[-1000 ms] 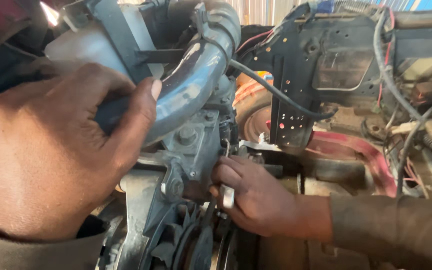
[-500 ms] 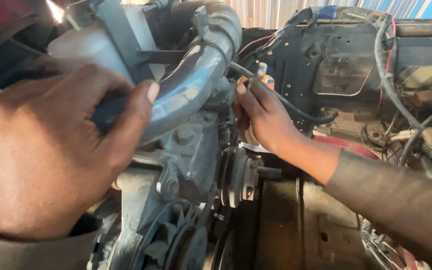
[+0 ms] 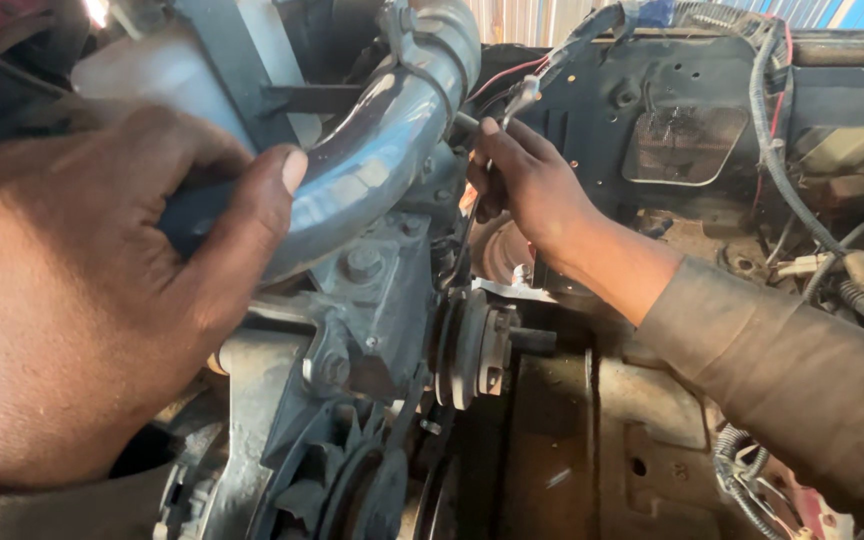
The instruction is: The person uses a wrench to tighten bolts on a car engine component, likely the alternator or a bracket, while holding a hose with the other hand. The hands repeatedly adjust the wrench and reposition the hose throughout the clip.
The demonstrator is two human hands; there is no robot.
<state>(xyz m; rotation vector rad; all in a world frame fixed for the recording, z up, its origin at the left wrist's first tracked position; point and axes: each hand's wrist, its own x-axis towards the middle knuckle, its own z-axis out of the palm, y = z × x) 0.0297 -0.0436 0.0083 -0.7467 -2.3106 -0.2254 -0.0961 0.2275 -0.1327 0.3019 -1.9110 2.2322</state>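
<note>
Close to the camera, the left hand (image 3: pixel 102 300) is wrapped around a dark handle (image 3: pixel 187 215) that shows only between thumb and fingers, the thumb tip pressed against the grey curved pipe (image 3: pixel 382 150); the handle lies inside the closed fist, just left of the pipe. Further in, the right hand (image 3: pixel 527 180) reaches behind the pipe, its fingers curled shut on a thin black cable (image 3: pixel 467 235) that drops from the hand toward the pulley (image 3: pixel 467 345); the cable sits inside the grip at its upper end and hangs free below. A small pale connector (image 3: pixel 524 97) with red and black wires shows just above the fingertips; I cannot tell whether the hand touches it. The pipe is smooth, dull grey and bent, with a metal clamp (image 3: pixel 412 25) near its top; the pulley is grooved, worn and greasy, mounted on a grey bracket (image 3: pixel 372 290) with 2 bolt heads. Behind the right hand stands a black perforated panel (image 3: pixel 672 90) bearing a faded rectangular sticker (image 3: pixel 687 145), pale-edged and unreadable; the brown sleeve (image 3: pixel 782 370) crosses the lower right.
</note>
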